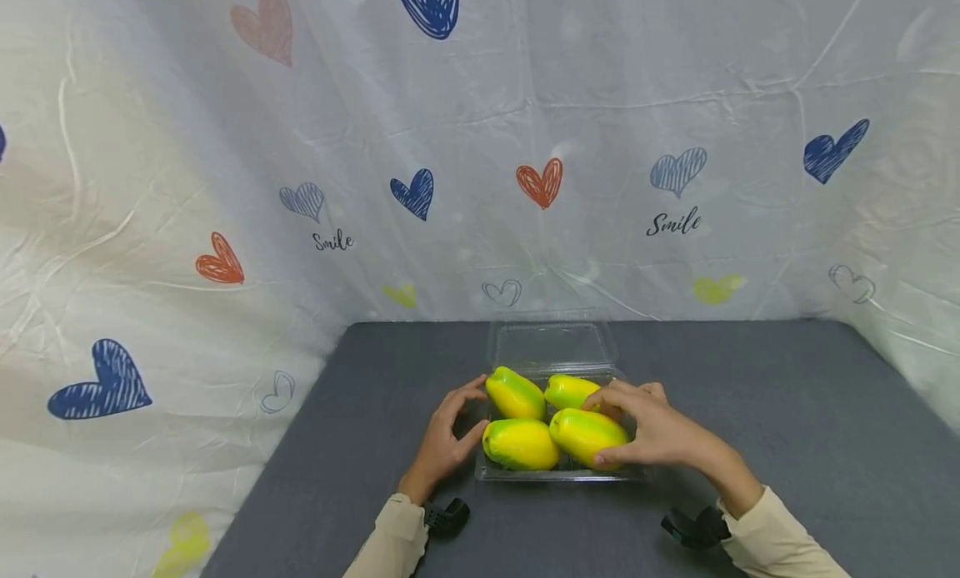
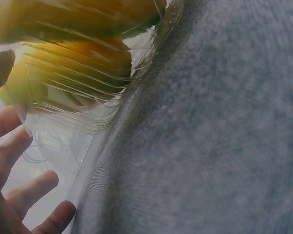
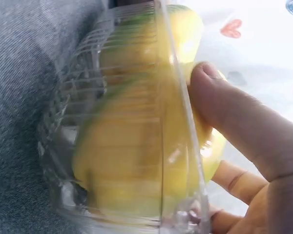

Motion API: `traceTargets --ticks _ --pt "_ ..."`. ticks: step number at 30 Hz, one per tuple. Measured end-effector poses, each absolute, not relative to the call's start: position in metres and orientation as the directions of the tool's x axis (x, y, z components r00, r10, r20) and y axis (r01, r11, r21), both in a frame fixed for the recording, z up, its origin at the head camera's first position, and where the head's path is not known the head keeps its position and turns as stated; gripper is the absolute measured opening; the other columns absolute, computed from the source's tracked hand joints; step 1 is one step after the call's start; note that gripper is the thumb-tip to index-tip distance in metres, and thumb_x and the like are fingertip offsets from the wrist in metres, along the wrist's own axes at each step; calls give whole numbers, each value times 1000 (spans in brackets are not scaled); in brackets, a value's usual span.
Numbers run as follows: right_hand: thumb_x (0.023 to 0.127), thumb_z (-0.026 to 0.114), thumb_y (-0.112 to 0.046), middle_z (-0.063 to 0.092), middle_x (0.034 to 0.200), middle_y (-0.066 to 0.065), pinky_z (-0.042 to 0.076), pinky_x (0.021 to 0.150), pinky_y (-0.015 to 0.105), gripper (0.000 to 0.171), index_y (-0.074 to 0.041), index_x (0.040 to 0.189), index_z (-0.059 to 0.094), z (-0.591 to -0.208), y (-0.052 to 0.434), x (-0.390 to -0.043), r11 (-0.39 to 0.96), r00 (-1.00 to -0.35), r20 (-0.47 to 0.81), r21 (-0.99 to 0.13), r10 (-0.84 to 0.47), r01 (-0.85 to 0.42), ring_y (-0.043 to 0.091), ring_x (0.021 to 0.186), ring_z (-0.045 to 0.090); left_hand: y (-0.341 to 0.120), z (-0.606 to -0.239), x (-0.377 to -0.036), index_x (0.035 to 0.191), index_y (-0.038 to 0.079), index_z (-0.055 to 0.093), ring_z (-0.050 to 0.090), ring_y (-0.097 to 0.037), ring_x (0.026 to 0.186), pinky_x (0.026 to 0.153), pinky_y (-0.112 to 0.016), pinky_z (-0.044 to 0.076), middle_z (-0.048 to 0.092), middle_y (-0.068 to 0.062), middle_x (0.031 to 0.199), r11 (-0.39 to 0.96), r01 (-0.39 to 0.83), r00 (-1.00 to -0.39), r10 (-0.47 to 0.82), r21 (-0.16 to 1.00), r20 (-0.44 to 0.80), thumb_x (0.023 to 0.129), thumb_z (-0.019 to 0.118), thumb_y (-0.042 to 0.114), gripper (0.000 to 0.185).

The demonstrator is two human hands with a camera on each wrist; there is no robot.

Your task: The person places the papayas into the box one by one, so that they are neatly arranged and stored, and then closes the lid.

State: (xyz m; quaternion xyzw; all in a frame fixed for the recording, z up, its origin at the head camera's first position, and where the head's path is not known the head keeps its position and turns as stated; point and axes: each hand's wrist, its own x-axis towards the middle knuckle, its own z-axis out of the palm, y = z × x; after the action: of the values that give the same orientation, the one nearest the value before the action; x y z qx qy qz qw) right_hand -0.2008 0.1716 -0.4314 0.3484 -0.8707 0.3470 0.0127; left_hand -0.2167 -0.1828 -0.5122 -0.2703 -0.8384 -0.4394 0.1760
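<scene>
A clear plastic clamshell box (image 1: 525,476) stands on the table, holding several yellow-green mangoes, one of them at the front left (image 1: 521,445). My right hand (image 1: 656,428) holds the front-right mango (image 1: 585,436), thumb on its near side and fingers over its far side. In the right wrist view, the thumb presses that mango above the box's rim. My left hand (image 1: 447,440) rests along the box's left side with its fingers spread. In the left wrist view, its fingertips (image 2: 22,136) are right at the clear wall. The back-right mango (image 1: 568,391) is partly hidden behind the right fingers.
The box's clear lid (image 1: 553,345) stands open toward the back. Dark grey cloth covers the table (image 1: 787,428). A white curtain (image 1: 600,145) printed with hearts hangs behind and at the sides. Black wrist cameras sit on both wrists.
</scene>
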Motion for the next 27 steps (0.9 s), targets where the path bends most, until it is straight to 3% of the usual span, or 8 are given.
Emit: traceTargets --ticks 12,21,27 --pt "74 88 -51 61 104 -13 20 86 45 61 -24 123 64 -430 174 -200 540 -753 200 -586 -626 -605 4 91 53 -183 -511 -216 130 17 59 50 -25 139 100 -50 48 48 0 158 479 594 -803 303 646 514 96 68 24 36" --pt "84 82 -39 64 108 -2 26 84 43 55 -18 131 62 -427 183 -210 541 -796 285 -609 -534 -581 18 96 55 -183 -511 -217 131 18 59 49 -26 140 100 -53 48 48 -4 158 475 601 -797 304 642 522 96 68 23 36" --pt "93 75 -32 63 124 12 34 95 67 48 -14 135 61 -434 193 -222 568 -865 322 -656 -386 -497 31 110 56 -182 -513 -217 131 19 58 48 -28 142 101 -56 48 47 -3 159 476 591 -805 298 651 514 97 67 23 36"
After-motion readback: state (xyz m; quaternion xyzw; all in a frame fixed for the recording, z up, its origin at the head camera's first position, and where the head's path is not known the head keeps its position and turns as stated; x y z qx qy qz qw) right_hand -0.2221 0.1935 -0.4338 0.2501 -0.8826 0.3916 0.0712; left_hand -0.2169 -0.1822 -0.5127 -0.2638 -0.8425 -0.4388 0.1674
